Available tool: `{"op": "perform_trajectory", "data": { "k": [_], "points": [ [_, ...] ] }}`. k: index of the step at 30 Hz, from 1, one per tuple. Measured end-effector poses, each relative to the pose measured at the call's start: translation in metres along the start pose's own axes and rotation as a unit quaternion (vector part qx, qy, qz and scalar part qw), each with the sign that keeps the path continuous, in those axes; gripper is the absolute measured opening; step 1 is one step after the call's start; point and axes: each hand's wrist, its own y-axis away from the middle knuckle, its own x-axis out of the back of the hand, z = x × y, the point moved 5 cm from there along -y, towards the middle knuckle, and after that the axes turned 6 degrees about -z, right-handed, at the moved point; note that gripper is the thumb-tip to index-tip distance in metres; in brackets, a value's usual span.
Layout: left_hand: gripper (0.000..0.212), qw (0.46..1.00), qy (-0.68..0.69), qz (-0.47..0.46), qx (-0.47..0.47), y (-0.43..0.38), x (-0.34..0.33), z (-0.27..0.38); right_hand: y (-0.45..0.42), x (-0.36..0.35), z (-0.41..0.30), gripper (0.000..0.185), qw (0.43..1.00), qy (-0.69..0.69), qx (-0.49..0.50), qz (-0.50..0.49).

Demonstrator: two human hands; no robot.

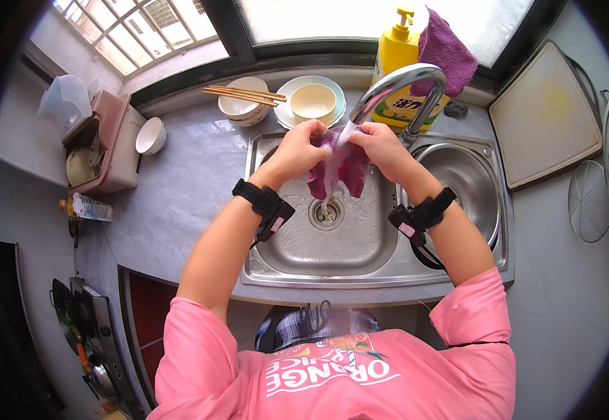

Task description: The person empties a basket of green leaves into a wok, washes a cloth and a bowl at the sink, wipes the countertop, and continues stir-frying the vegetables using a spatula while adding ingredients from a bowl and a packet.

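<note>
My left hand [304, 146] and my right hand [380, 147] pinch the upper edge of a wet purple cloth [352, 170] between them. Water runs from the chrome faucet [429, 79] onto the cloth and falls toward the drain strainer [327, 213], where small food scraps lie. The cloth hangs over the left basin of the stainless steel sink [304, 252]. Behind my hands stand a cream bowl [313, 101] on stacked plates [287, 113], and more bowls [238, 107] with wooden chopsticks [246, 94] across them.
A large metal bowl [472, 173] fills the right basin. Behind the faucet stands a yellow pump bottle [388, 52] with a second purple cloth [449, 58] draped over it. A cutting board [546, 121] leans at right. At left are a white bowl [151, 136] and a pink dish box [118, 152].
</note>
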Motion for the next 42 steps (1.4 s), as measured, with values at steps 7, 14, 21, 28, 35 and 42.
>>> {"op": "perform_trajectory", "data": {
  "k": [7,14,21,28,35,42],
  "points": [
    [0.033,0.994,-0.086,0.04,0.046,0.005,0.015,0.0,0.009,-0.009,-0.002,0.019,0.986,-0.164,-0.038,0.02],
    [0.017,0.997,-0.007,-0.002,0.08,0.02,0.036,0.022,-0.002,-0.009,0.008,0.023,0.992,-0.121,-0.017,0.013],
    [0.019,0.989,0.077,-0.035,0.122,0.023,0.033,0.002,0.006,-0.01,0.003,0.023,0.996,-0.045,-0.038,0.062],
    [0.015,0.982,0.102,-0.076,0.139,0.001,-0.005,-0.008,0.025,0.014,-0.001,0.023,0.992,0.0,-0.027,0.12],
    [0.016,0.983,0.056,-0.152,0.093,-0.008,-0.02,-0.005,0.035,0.03,0.007,0.022,0.991,0.009,-0.037,0.13],
    [0.014,0.981,0.002,-0.119,0.153,0.002,-0.006,-0.005,0.023,0.025,0.025,0.021,0.992,-0.002,-0.05,0.112]
  ]
}}
